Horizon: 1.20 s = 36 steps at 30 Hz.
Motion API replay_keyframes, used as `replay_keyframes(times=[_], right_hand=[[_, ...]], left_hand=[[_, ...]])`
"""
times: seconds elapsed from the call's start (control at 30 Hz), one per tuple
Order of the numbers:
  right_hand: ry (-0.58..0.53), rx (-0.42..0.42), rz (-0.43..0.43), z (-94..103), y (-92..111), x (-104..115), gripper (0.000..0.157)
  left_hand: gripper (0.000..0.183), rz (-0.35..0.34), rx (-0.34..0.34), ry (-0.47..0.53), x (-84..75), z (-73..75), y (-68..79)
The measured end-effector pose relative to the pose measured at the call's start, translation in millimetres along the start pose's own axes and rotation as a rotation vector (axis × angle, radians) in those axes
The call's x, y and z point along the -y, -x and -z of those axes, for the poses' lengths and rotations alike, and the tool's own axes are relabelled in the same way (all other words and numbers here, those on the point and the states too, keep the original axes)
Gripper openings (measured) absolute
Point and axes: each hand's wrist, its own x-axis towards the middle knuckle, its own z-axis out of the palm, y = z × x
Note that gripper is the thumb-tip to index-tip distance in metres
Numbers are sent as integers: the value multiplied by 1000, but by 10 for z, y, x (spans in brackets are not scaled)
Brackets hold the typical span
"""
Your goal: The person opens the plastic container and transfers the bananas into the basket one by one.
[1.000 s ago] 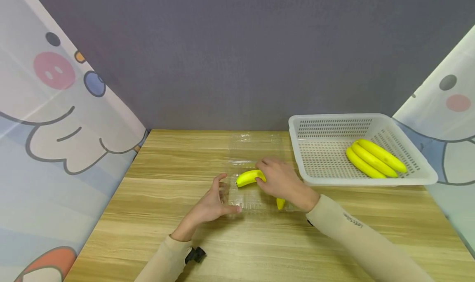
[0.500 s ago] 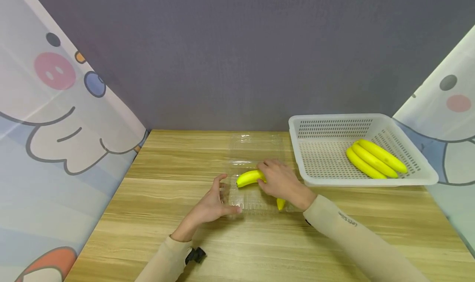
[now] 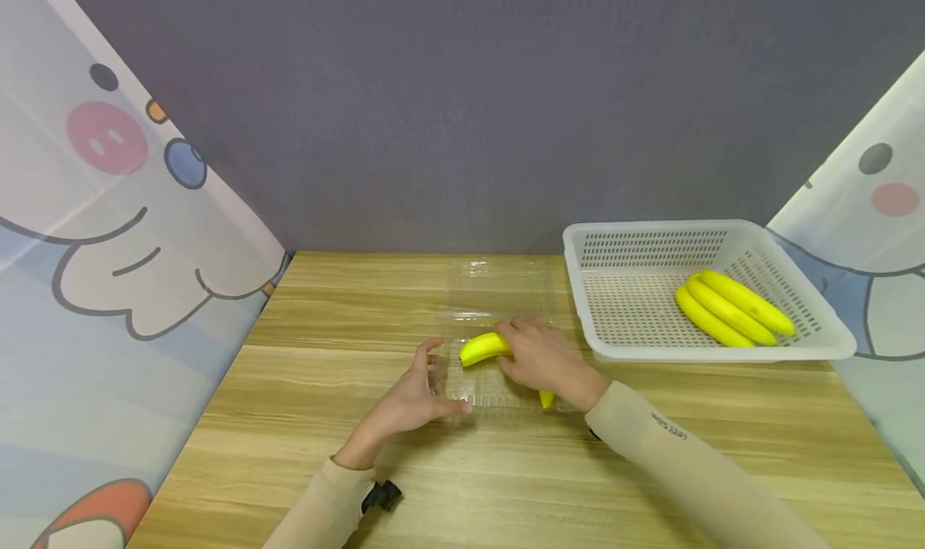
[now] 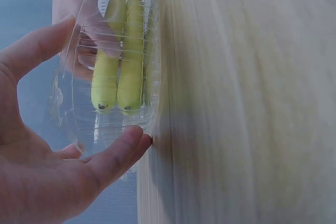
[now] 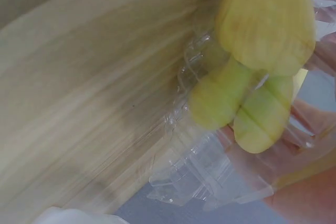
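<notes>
A clear plastic clamshell box (image 3: 495, 395) stands on the table, its lid (image 3: 499, 288) folded back toward the wall. My left hand (image 3: 412, 396) holds the box by its left side, thumb near the front corner and fingers spread toward the back. Over the box, my right hand (image 3: 542, 360) grips a yellow banana (image 3: 484, 348) lying crosswise; the palm hides its right part. Another banana end (image 3: 547, 399) pokes out below the right wrist. Through the wall in the left wrist view, banana tips (image 4: 104, 90) show side by side. The right wrist view has banana ends (image 5: 265, 116) behind clear plastic.
A white perforated basket (image 3: 614, 355) stands to the right, with three bananas (image 3: 730, 308) at its right end. The wooden table (image 3: 311, 324) ends at a grey wall (image 3: 433, 132) behind, with cartoon-printed panels on both sides.
My right hand has shifted slightly left and lower over the banana, its forearm moving left too. The left hand, box and basket stay put.
</notes>
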Motion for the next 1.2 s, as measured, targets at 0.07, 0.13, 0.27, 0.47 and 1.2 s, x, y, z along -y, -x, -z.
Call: replay_keyframes(times=[0.07, 0.13, 0.27, 0.47, 1.2], right_hand=[[-9, 8, 6, 2, 1, 7, 49], [-15, 18, 15, 3, 1, 14, 51], [-32, 24, 41, -3, 3, 25, 50], [-45, 47, 72, -8, -7, 61, 50], [-37, 130, 122, -57, -49, 182, 44]], left_hand=[[115, 3, -1, -3, -5, 0, -1], [115, 4, -1, -5, -8, 1, 0], [116, 3, 1, -7, -11, 5, 2], [115, -5, 6, -8, -11, 5, 3], [114, -9, 4, -25, -1, -3, 5]])
